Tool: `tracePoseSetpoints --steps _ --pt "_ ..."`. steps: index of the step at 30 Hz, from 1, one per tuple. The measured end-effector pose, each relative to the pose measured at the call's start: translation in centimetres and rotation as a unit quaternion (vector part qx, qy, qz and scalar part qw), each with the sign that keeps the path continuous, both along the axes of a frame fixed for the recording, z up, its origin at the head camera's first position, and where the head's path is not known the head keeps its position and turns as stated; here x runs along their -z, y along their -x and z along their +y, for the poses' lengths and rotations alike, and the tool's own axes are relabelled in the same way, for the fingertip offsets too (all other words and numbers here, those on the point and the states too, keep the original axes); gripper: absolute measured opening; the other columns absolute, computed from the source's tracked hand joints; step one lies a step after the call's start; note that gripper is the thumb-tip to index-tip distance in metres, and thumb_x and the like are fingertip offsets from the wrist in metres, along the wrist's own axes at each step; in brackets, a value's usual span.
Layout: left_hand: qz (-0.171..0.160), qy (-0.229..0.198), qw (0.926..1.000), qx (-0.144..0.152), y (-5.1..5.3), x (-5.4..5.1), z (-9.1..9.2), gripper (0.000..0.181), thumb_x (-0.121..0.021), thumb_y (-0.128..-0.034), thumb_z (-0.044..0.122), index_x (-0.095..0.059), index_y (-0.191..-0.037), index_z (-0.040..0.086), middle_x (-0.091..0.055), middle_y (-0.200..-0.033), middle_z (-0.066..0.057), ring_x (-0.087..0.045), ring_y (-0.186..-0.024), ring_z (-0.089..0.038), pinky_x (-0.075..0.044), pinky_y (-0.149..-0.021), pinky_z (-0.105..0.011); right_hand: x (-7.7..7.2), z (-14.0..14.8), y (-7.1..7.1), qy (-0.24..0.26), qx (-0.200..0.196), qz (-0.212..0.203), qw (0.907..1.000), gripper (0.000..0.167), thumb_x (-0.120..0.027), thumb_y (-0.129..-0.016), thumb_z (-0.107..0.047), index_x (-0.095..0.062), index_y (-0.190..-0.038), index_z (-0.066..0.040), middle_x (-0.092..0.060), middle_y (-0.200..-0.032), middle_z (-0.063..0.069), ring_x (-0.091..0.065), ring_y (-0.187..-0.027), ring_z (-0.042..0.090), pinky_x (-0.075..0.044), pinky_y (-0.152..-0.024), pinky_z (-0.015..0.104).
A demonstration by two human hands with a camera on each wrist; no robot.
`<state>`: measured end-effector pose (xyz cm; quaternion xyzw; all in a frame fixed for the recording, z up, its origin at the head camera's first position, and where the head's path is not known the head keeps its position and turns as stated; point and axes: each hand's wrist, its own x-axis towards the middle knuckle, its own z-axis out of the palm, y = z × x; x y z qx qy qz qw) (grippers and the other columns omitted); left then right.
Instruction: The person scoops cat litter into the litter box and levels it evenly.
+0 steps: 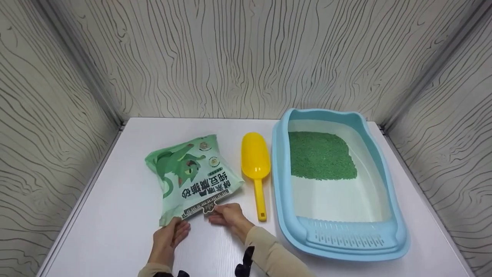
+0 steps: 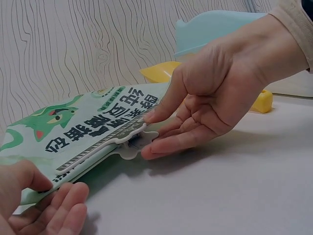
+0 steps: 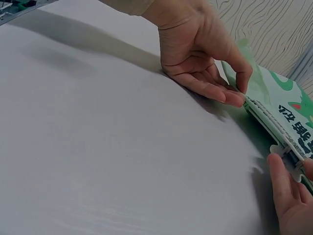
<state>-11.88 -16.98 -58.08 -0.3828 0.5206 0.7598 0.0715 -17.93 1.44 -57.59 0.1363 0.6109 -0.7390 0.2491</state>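
Bag: lying on the bench, left of the scoop, printed face up, near edge raised slightly above the surface.
Clip: lying along the bag's near edge, tabs projecting outward; degree of closure not readable.
Left hand: at the bag's near left corner; fingers narrow, pinching the edge.
Right hand: at the middle of the clip; fingers narrow, gripping the tabs with thumb above and fingers below.
Scoop: on the bench between bag and tray, handle near the right hand, not held.
Tray: right of the scoop, with green pellets toward the far end.
Clip pressure: squeeze the tabs evenly and square to the bar; avoid one-sided force, likely to twist the clip.
Edge control: hold the corner taut and level with the left fingers, to stop the bag from following the clip.
Bag support: raise the edge only slightly; judged soft and apt to slump.
Clearance: guide the right wrist clear of the scoop handle.
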Motion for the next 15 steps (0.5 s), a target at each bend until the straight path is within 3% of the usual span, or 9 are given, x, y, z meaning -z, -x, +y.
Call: tracePoseSetpoints --steps 15 --pt "0.007 -0.017 0.9998 -0.005 -0.09 -0.06 -0.13 0.015 -0.057 -0.0915 0.017 -0.064 -0.094 0.003 -0.072 -0.066 0.002 -0.072 -0.066 -0.008 -0.061 -0.069 -0.021 -0.26 0.19 -0.15 0.003 0.016 -0.028 0.9995 0.020 -0.054 -0.091 0.003 -0.059 -0.104 0.016 -0.071 -0.095 0.030 -0.076 -0.074 0.027 -0.062 -0.073 0.038"
